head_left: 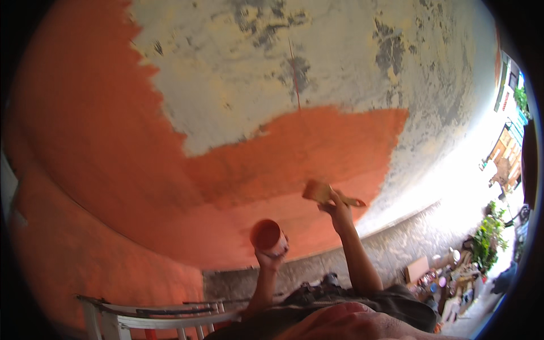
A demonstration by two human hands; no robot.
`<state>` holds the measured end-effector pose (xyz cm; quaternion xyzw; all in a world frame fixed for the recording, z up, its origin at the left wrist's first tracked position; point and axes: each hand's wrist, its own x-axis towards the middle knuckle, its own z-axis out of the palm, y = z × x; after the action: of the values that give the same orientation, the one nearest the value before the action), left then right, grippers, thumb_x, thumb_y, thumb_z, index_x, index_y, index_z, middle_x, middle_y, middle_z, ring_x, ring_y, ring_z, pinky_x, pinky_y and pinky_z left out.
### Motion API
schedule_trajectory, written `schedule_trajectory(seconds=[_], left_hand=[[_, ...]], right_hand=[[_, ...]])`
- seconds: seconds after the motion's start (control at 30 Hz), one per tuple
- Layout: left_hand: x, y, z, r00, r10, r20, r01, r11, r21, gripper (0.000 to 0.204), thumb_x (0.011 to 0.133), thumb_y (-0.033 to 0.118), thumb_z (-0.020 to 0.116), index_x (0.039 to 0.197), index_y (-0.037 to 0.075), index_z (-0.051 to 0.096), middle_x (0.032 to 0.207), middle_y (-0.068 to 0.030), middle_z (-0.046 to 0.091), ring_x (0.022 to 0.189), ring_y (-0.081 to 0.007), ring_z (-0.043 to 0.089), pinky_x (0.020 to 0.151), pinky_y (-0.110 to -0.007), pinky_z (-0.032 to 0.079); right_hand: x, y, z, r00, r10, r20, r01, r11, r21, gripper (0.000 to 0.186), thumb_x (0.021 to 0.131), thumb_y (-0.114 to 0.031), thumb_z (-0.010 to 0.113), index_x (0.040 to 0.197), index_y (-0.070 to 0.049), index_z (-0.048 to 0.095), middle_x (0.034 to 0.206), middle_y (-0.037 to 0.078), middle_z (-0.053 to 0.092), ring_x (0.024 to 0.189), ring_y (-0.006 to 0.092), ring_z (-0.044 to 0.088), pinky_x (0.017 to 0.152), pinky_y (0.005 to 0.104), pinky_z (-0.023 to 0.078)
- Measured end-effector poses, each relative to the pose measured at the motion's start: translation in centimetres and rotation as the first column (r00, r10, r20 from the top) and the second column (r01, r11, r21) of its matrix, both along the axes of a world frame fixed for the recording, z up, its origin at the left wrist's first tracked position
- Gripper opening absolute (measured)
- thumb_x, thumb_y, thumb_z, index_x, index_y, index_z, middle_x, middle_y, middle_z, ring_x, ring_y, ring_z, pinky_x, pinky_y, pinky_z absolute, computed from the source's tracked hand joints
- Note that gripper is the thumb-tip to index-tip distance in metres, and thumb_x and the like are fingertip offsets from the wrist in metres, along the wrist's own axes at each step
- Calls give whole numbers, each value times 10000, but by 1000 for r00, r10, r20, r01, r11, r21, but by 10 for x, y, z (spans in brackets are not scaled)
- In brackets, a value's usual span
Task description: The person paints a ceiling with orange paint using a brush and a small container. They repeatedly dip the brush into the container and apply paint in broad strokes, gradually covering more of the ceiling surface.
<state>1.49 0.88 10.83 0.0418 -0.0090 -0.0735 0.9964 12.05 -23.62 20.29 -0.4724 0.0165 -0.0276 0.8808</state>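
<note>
Cup rests in the left hand's grasp before a partly orange wall; to its right, the right hand grips a brush before the orange area. Plants stand far right.

The wall is orange and blotchy grey-white, the cup orange inside, the brush tan.

Cup sat in left hand, brush in right hand, up and right of cup. Wall stretched out in front of both. Ladder was down at lower left, left of left hand. Plant was way off to right, bunch of clutter near it, kinda lower and left.
</note>
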Motion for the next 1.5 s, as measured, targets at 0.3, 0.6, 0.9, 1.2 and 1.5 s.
schedule_trajectory(seconds=[0.3,0.6,0.9,1.2,1.5], left_hand=[[4,6,8,996,-87,8,87,996,9,674,883,556,594,1312,37,553,1208,-205,603,1130,-389,571,833,-466,565],[9,-6,15,992,-127,7,128,992,-23,700,899,606,552,1347,69,535,1257,-192,579,1154,-396,553,848,-474,549],[21,-32,13,981,-193,19,193,981,-12,702,940,623,469,1440,131,492,1331,-162,575,1190,-422,552,855,-501,548],[-3,-76,14,965,-252,-77,245,965,-91,685,905,609,584,1425,168,516,1360,-128,576,1218,-434,554,808,-503,580],[-4,-81,14,909,-408,-85,411,912,20,692,895,519,643,1429,103,497,1356,-171,541,1200,-396,555,839,-467,559]], right_hand=[[-38,-3,10,999,-6,-36,10,991,135,332,1026,-283,589,1163,19,582,921,146,682,688,265,736,633,335,610],[-69,9,58,992,85,97,-99,982,159,321,1019,-256,593,1127,46,581,845,153,687,663,267,732,547,307,571],[-97,5,81,983,59,173,-74,994,85,339,1029,-236,549,1231,37,542,992,185,669,670,271,713,547,310,555],[-135,-29,82,995,30,97,-35,998,51,342,1039,-238,564,1258,22,530,940,152,687,694,234,715,564,297,554],[-145,-15,84,994,-57,95,60,998,-29,308,1041,-253,569,1220,-4,534,930,120,699,681,182,722,533,260,553]])
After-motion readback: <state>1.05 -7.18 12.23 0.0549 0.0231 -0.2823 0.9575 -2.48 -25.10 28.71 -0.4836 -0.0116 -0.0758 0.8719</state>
